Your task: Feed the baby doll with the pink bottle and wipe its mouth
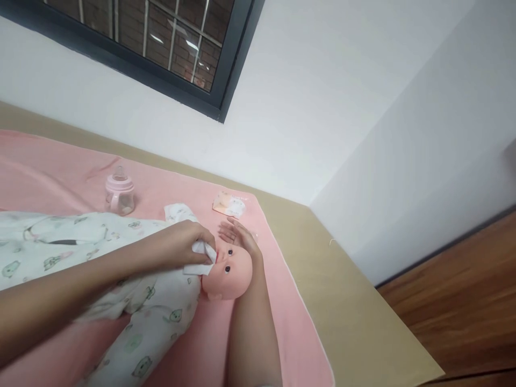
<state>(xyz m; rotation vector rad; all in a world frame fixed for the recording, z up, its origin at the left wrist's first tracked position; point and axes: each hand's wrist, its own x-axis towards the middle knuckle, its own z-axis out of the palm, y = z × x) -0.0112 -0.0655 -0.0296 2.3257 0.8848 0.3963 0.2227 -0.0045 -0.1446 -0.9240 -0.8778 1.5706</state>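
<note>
A baby doll (237, 274) in a white printed sleepsuit (161, 301) lies on its back on a pink blanket (209, 344). My left hand (191, 244) pinches a white tissue (201, 263) and holds it against the doll's mouth and chin. Behind the top of the doll's head, my right hand (239, 234) lies with fingers stretched out, its wrist and forearm alongside the head. The palm holds nothing that shows. Part of the doll's lower face is hidden by the tissue.
A pink-topped baby bottle (120, 192) with a handle stands upright beyond the sleepsuit. A small patterned packet (229, 205) lies past my right hand. The tan table (322, 279) ends at a white wall (298, 107) below a dark-framed window (220, 80).
</note>
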